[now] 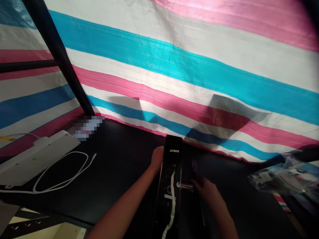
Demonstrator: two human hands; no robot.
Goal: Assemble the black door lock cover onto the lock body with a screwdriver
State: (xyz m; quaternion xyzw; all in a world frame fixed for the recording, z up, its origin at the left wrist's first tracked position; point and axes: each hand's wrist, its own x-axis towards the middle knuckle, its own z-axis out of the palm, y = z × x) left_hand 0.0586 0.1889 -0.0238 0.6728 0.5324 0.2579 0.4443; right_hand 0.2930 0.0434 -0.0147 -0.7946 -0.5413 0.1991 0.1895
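Observation:
A long black door lock panel (176, 207) with a lever handle (186, 187) on its right side stands in front of me on the dark table. A pale cable (172, 199) runs down its face, and a small white label sits near the top. My left hand (157, 159) is closed on the panel's upper left edge, its fingers partly hidden behind it. To the right of the handle, my right hand (208, 189) has its fingers curled near the table, at a dark, partly clear object (194, 165). Shadow hides what these fingers hold.
A white power strip (41, 157) and a looped white cable (84, 169) lie on the left of the black table (119, 166). Clear plastic bags (281, 176) with parts are at the right. A striped tarp (159, 66) and a black frame post (67, 73) rise behind.

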